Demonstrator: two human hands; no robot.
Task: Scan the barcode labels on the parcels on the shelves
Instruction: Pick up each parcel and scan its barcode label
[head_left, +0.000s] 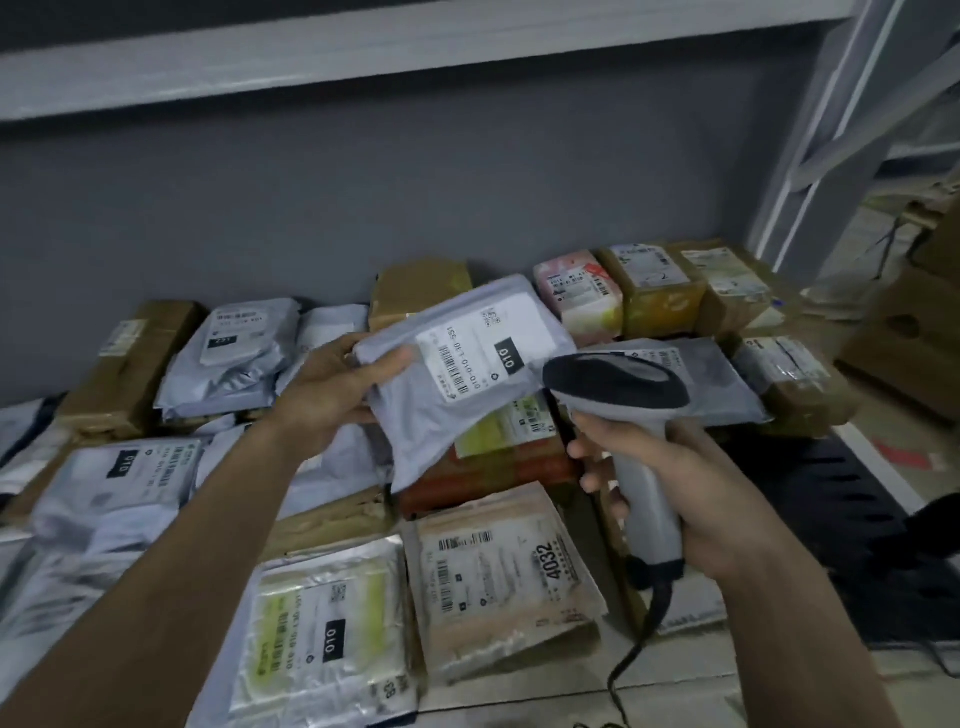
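Left hand (332, 384) pinches the grey poly mailer (457, 379) by its near corner, thumb on top, lifting it above the parcels on the shelf (727, 691). Right hand (696, 488) is wrapped round the handle of the corded barcode scanner (623, 405), its head just beside the mailer's white label (483, 358). I'd say I'm mid-scan; next I need the nose squared onto that barcode.
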